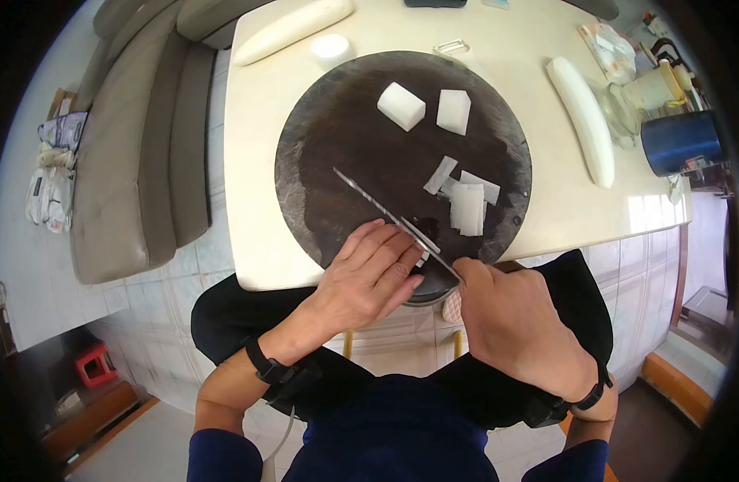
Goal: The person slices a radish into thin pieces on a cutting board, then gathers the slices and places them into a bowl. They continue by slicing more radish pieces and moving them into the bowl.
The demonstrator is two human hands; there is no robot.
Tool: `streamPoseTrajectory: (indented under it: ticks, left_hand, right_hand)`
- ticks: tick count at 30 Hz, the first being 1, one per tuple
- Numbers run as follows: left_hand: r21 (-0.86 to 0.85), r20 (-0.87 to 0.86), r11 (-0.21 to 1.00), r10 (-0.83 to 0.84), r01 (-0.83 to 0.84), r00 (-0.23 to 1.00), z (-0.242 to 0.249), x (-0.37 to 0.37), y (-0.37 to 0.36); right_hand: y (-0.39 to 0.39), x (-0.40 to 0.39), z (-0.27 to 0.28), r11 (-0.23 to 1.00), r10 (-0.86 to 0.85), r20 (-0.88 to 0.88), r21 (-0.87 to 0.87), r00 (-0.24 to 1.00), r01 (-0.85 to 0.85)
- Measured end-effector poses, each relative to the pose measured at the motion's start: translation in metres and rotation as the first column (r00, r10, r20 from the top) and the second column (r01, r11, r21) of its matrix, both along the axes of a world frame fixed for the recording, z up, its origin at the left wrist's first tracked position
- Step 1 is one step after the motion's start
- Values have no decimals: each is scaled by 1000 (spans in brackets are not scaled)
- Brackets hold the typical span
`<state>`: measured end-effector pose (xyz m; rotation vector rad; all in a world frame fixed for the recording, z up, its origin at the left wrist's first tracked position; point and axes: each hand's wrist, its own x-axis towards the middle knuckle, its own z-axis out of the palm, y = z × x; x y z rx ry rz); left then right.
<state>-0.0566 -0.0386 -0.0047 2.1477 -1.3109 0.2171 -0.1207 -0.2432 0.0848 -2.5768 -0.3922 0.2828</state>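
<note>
A person seated at a cream-coloured desk [257,161] works a knife [369,197] over a round dark board [329,136], its blade angled across the near part of the surface. The right hand [510,321] is clenched around the handle. The left hand [375,269], fingers bent, lies at the board's near edge beside the blade, steadying a small white piece [422,259] partly hidden under blade and fingers. Thin white slices [467,209] lie overlapping on the board's right side, one strip [441,175] slanting at their upper left. Two thick white blocks [401,106] sit apart near the far edge. Off the board, one long white radish [293,30] rests at the desk's far left corner, another [586,120] to the right, near a blue pot [681,143]. A peeler [451,47] lies just beyond the board.
</note>
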Motion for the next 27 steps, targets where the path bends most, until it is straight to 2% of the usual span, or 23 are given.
streamPoseTrajectory:
  ticks: [7,9,13,16,21,25,27]
  left_hand:
    - [42,22,999,0,-1,1000,-6,-2,3]
    - [44,22,999,1,-2,1000,-4,-2,3]
    - [45,29,999,-3,2,1000,-2,-1,3]
    - [13,37,1000,-5,4,999,-4,0,1]
    - [-21,37,1000,-7,7,999,-2,1,-1]
    - [-12,26,1000,-14,14,1000,-1,1,0]
    - [-5,25,1000,-18,18,1000,-2,1,0]
  right_hand:
    - [1,-8,4,998,38,-70,-55,997,-42]
    - [7,-9,4,988,60,-50,-143,997,-66]
    - [12,5,-1,998,33,-52,-58,998,-36]
    - [13,13,-6,999,38,37,-36,999,-37]
    - [0,8,-5,999,-6,-14,50,1000,7]
    - [-3,2,1,999,0,-7,41,1000,0]
    - [-6,3,0,1000,23,-60,23,998,-21]
